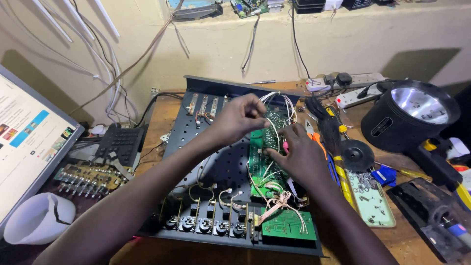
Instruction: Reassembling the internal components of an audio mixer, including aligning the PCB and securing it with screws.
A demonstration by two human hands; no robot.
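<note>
Currently both hands over green board (265,159) inside black chassis (216,162). Left hand (239,118) fingers pinched on white wires (280,105) above board. Right hand (300,154) resting on board, fingers curled; grip probably on a wire, can't tell. Brush (327,128), screw tray (371,196) just right.

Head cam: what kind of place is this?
Likely an electronics repair bench: both hands work white wires on a green circuit board in an opened black chassis; screws tray and power strip nearby.
</note>
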